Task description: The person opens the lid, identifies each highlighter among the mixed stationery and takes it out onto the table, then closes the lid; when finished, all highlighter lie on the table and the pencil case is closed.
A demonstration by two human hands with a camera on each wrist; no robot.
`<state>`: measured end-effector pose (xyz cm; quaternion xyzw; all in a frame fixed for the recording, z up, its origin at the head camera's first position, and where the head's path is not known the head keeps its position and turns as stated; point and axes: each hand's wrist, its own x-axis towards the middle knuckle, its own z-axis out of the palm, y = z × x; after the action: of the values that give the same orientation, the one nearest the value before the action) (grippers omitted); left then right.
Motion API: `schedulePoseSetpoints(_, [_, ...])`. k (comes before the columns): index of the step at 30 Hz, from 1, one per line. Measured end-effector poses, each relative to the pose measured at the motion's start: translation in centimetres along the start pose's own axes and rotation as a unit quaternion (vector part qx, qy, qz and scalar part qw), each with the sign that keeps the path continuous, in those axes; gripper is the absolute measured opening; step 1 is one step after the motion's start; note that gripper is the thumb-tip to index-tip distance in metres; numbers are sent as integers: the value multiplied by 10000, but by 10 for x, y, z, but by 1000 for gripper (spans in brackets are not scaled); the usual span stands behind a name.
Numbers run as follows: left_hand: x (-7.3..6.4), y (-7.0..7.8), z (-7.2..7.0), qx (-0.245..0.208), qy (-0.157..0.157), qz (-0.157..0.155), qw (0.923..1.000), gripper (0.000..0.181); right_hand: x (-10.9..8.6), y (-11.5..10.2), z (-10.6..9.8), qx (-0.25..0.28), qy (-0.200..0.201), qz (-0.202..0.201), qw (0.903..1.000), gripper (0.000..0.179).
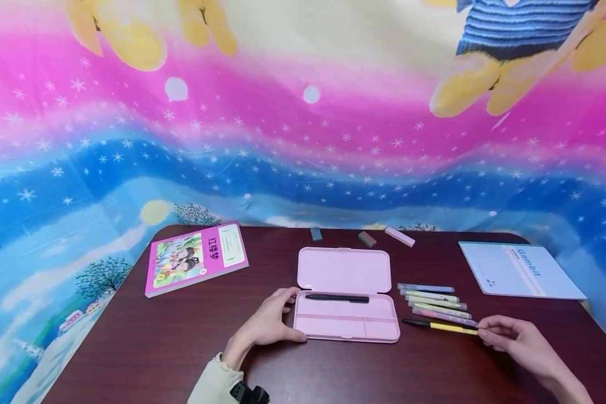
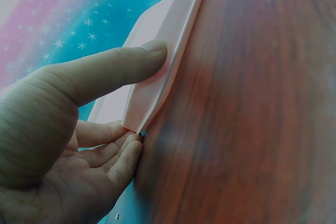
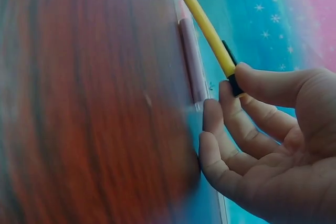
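Note:
A pink pencil case (image 1: 330, 327) lies with its lid (image 1: 344, 270) folded back on the table. Inside its long back compartment rests a black pen (image 1: 337, 298). My left hand (image 1: 269, 320) holds the case by its left end; in the left wrist view the thumb (image 2: 152, 59) presses the front wall and the other fingers touch the side. My right hand (image 1: 522, 342) pinches the end of a yellow pen (image 1: 453, 328) with black ends, between thumb and fingers. Just behind that pen, several pastel highlighters (image 1: 433, 295) lie in a row, right of the case.
On the dark wooden table (image 1: 171, 348), a pink book (image 1: 197, 259) lies at the back left and a light-blue notebook (image 1: 521, 269) at the back right. Along the back edge are a blue-grey block (image 1: 316, 234), a green-brown block (image 1: 367, 239) and a pale pink bar (image 1: 400, 236).

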<state>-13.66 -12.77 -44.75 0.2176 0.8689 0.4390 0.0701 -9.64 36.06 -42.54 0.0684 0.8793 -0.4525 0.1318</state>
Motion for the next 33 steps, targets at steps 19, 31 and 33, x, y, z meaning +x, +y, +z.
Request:
schedulePoseSetpoints(19, [1,2,0,-73,9,54,10000,85,12,3,-7,-1932,666,-473,9777,21])
schedulePoseSetpoints(31, [1,1,1,-111,7,45,9999,86,17,1,-7,-2181,687,-480,9723,22])
schedulePoseSetpoints(33, [1,1,0,-112,6,36,9999,86,17,1,-6,-2174,690,-462,9725,23])
